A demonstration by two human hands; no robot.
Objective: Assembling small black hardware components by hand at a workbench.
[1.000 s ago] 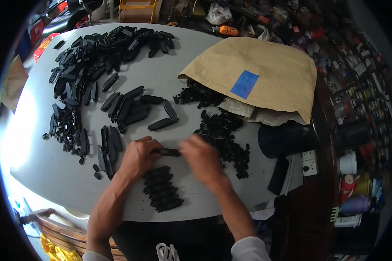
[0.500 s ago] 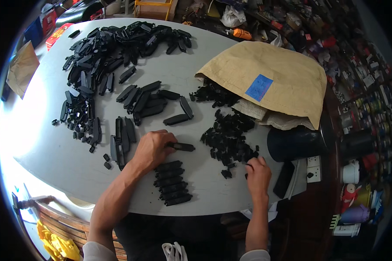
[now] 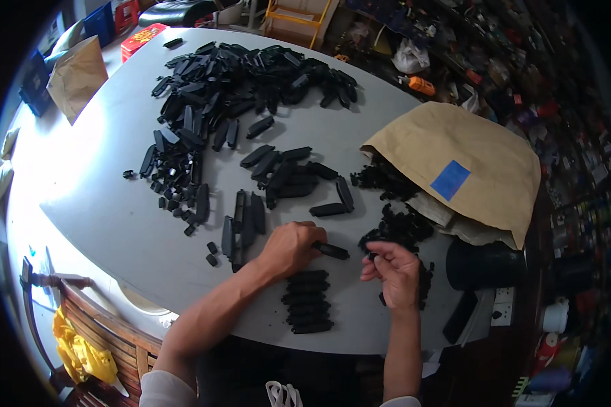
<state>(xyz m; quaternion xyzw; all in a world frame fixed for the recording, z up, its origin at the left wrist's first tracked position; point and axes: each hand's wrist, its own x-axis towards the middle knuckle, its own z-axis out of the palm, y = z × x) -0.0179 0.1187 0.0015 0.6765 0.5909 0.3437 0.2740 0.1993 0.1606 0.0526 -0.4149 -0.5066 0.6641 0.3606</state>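
Note:
My left hand [image 3: 288, 249] is closed around one end of a long black plastic piece [image 3: 334, 252], whose other end sticks out to the right. Just right of it, my right hand [image 3: 395, 275] is raised with thumb and fingertips together on a small black plastic part [image 3: 371, 256]; its exact shape is too small to make out. Below my left hand lies a neat column of several similar long black pieces [image 3: 309, 308], side by side. A heap of small black parts [image 3: 402, 227] spreads behind my right hand and is partly hidden by it.
A large brown paper bag [image 3: 482, 159] with a blue patch lies on its side at the right, spilling small parts. Piles of black plastic pieces [image 3: 210, 81] cover the far left of the grey table [image 3: 102, 197]. A dark cylinder [image 3: 478, 266] stands beside the bag.
My right hand has lifted from the small-parts heap and moved toward my left hand, turning over with a small part. The whole view has shifted, so the table appears farther right and lower.

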